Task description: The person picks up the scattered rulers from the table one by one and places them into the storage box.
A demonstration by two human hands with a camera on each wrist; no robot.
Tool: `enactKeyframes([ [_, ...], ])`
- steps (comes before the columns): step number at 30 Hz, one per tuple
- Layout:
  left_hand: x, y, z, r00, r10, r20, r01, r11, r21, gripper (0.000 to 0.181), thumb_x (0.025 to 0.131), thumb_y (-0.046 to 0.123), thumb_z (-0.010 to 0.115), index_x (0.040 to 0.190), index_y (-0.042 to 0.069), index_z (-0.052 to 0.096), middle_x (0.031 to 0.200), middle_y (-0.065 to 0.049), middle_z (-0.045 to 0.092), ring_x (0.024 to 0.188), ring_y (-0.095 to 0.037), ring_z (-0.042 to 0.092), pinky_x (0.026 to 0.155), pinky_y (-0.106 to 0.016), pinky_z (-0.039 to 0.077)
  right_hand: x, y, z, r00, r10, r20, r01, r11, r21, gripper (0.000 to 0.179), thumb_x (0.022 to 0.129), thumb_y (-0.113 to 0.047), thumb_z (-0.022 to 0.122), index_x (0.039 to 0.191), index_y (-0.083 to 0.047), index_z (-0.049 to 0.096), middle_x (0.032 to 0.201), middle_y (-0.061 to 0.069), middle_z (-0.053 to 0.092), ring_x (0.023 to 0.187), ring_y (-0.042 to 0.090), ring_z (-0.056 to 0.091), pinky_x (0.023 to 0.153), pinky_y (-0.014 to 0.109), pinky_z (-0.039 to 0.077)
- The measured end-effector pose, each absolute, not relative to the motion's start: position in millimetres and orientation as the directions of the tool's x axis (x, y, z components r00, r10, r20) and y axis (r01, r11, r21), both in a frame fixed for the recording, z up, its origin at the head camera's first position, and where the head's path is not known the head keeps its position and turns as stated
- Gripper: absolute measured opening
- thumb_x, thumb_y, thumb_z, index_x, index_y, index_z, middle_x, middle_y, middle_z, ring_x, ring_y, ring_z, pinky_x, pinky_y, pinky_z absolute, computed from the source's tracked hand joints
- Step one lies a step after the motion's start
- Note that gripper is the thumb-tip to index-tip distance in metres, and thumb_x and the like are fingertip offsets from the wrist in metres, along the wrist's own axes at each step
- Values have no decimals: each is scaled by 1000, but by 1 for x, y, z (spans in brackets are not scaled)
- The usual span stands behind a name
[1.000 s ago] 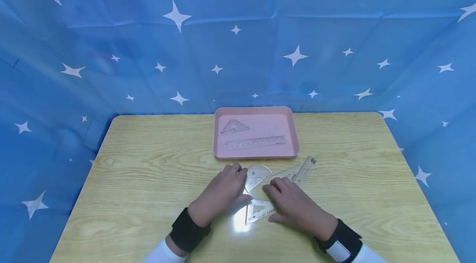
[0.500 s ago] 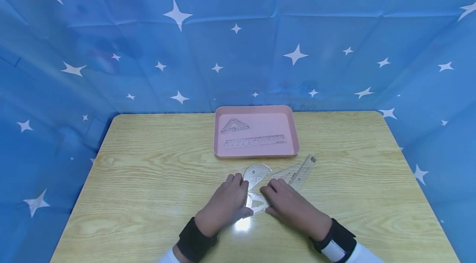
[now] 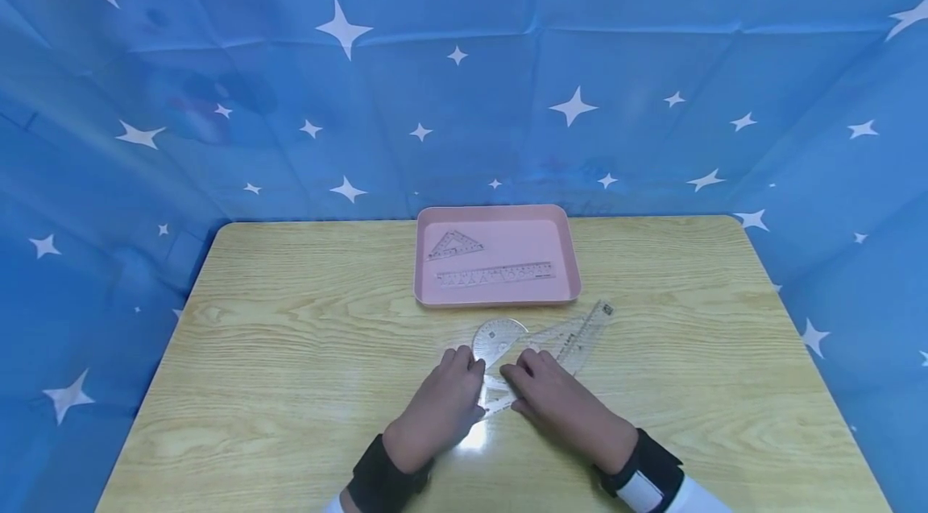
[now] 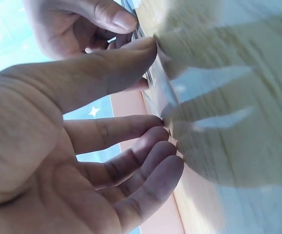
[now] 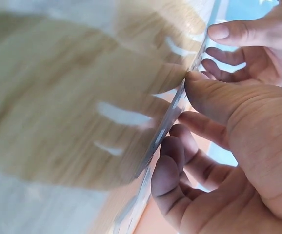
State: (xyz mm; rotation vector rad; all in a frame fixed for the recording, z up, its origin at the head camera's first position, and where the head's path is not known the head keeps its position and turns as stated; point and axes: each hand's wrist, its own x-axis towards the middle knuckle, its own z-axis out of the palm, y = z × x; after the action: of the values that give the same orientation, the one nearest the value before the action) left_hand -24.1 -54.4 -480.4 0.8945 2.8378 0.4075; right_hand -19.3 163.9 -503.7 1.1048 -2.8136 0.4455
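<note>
Head view shows two bare hands low over the wooden table (image 3: 290, 352), near each other but apart, with a clear triangle (image 3: 497, 394) between them, partly hidden. The left hand (image 3: 438, 404) has its fingertips at the triangle's left edge; the right hand (image 3: 565, 404) has its thumb and fingertips at the other side. Both wrist views show bent fingers and thumb tips down at the plastic, but whether either hand pinches it or only touches it, I cannot tell. A protractor (image 3: 496, 340) lies just beyond the left hand's fingers. Beyond the right hand, a second triangle (image 3: 553, 337) and a ruler (image 3: 598, 320) overlap, the ruler slanting away to the right. Farther back sits a pink tray (image 3: 497, 304), holding a small triangle (image 3: 454, 245) at its left and a tray ruler (image 3: 495, 275) in front. Behind the table hangs a blue curtain (image 3: 406, 86) with white stars.
</note>
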Motion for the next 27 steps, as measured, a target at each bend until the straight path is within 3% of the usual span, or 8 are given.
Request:
enactKeyframes([
  [6, -19, -56, -480, -849, 527, -29, 472, 783, 406, 36, 77, 19, 89, 100, 1, 67, 100, -7, 53, 91, -21, 49, 78, -30, 51, -20, 160, -503, -753, -637, 162, -657, 719, -228, 43, 86, -26, 80, 122, -9, 64, 94, 0, 50, 81, 15, 45, 70, 27, 46],
  [11, -19, -57, -479, -854, 521, -7, 474, 782, 405, 29, 76, 13, 88, 88, 6, 63, 97, -7, 52, 87, -20, 47, 73, -28, 49, -21, 159, -502, -758, -631, 166, -652, 725, -221, 42, 88, -27, 78, 123, -10, 63, 93, -1, 49, 78, 15, 44, 69, 26, 45],
  [17, -19, -55, -484, -844, 536, 36, 511, 781, 359, 40, 75, 16, 90, 104, -1, 69, 100, -8, 55, 89, -22, 51, 77, -29, 51, -22, 156, -505, -749, -633, 195, -662, 720, -206, 43, 87, -28, 80, 123, -11, 63, 92, 0, 49, 77, 14, 45, 69, 27, 46],
  [21, -20, -52, -489, -872, 489, 24, 456, 793, 404, 50, 77, 16, 89, 117, -5, 68, 101, -8, 55, 92, -22, 52, 78, -30, 51, -22, 153, -504, -745, -633, 212, -667, 713, -216, 43, 85, -26, 81, 121, -10, 64, 91, 0, 50, 77, 14, 46, 68, 27, 47],
  [27, -26, -50, -493, -909, 417, -12, 349, 776, 525, 45, 75, 5, 86, 114, -3, 65, 99, -9, 55, 91, -25, 55, 79, -35, 52, -23, 149, -507, -744, -636, 205, -668, 712, -217, 42, 85, -27, 81, 119, -10, 64, 90, 0, 49, 76, 13, 45, 68, 26, 46],
])
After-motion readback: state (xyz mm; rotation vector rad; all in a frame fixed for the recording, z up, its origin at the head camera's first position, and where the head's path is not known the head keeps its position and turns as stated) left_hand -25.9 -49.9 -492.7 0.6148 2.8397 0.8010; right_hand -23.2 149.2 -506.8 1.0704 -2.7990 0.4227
